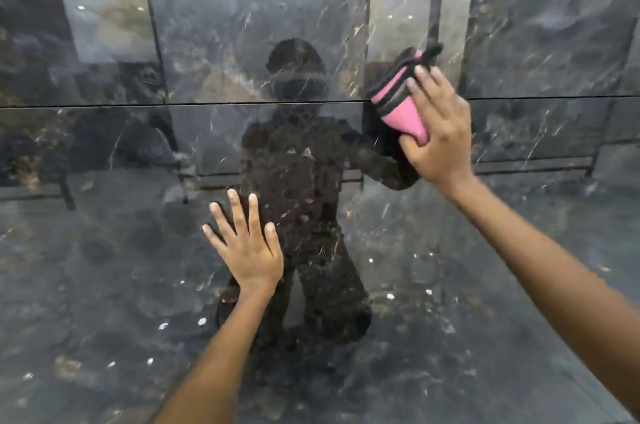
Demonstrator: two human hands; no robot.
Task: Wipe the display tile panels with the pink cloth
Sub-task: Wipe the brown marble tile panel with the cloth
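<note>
Right hand point(438, 132) curled around folded pink cloth point(400, 101), pressing it on glossy dark tile panel point(256, 25) at seam. Left hand point(247, 250) spread flat lower down (bracing). Cloth soft, light, likely easy to bunch — best gripped across fold.

No legible text, label or number; top-edge reflections too blurred.

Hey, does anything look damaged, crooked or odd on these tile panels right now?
Nothing stands out. The glossy dark tile panels show no cracks or chips, only reflections. The right hand grips the folded pink cloth at the horizontal joint; the left hand rests flat.
</note>
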